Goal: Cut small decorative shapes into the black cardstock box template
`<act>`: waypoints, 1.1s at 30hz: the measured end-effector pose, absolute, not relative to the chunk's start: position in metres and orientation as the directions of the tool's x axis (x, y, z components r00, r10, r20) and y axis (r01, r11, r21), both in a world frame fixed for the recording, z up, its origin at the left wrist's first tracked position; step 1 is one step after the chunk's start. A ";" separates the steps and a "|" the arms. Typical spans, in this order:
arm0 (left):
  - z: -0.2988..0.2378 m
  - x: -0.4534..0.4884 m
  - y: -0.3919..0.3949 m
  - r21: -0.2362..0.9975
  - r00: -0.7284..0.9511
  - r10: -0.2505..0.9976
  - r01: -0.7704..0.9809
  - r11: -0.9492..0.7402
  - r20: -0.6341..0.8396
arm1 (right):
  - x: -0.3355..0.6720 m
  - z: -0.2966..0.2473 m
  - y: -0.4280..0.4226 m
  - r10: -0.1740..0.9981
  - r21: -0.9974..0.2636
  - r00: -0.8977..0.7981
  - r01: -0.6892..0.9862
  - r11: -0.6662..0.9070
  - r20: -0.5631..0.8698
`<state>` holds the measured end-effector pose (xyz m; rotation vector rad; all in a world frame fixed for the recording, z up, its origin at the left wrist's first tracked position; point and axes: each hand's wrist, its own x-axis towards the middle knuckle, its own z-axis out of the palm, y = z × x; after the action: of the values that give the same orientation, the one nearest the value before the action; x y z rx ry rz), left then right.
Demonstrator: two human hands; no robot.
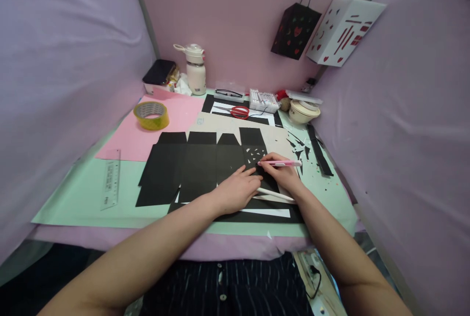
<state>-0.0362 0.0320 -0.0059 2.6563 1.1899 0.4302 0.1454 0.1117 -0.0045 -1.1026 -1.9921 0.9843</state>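
Green table cover (pixel 81 198) is being enclosed by lilac cloth (pixel 91 22) at both sides and a pink back wall (pixel 227 22). At left, a pink sheet (pixel 119 139) is being overlapped by the upper end of a clear ruler (pixel 110 179) and pressed on by a roll of yellow tape (pixel 156 124). Behind, a white bottle (pixel 196 76) is being flanked by a dark-topped box (pixel 159 73). Mid-table, flat black card (pixel 198 166), tabbed along its far edge, is being pressed by the left hand (pixel 238 191) — palm down, fingers loosely extended; whether the white stick (pixel 275 194) beside it is being gripped cannot be told. Red-handled scissors (pixel 240 112) are being seen behind. Over the card's rightmost panel, pierced with small cutouts (pixel 254 154), a pink pen-shaped tool (pixel 284 163) is being held by the right hand (pixel 284 175), fingers closed round it, tip at the card. Further right, black scraps (pixel 307 153) are lying scattered. Above, a black lantern (pixel 296 31) and a white lantern (pixel 345 32) are being suspended by cords.
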 end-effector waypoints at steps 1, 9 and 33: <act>-0.006 -0.036 0.032 0.296 0.634 0.752 0.694 -0.656 0.178 | 0.147 -0.005 0.112 0.876 -0.835 -0.443 0.397 0.382 0.190; -0.006 -0.037 0.032 0.306 0.634 0.754 0.694 -0.652 0.170 | 0.152 -0.010 0.115 0.859 -0.810 -0.461 0.402 0.427 0.224; -0.008 -0.036 0.031 0.322 0.623 0.763 0.696 -0.642 0.173 | 0.153 -0.009 0.116 0.869 -0.819 -0.455 0.413 0.399 0.194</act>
<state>-0.0361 0.0310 -0.0081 2.6230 1.1968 0.4352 0.1529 0.1158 -0.0093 -1.0904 -2.0360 0.9452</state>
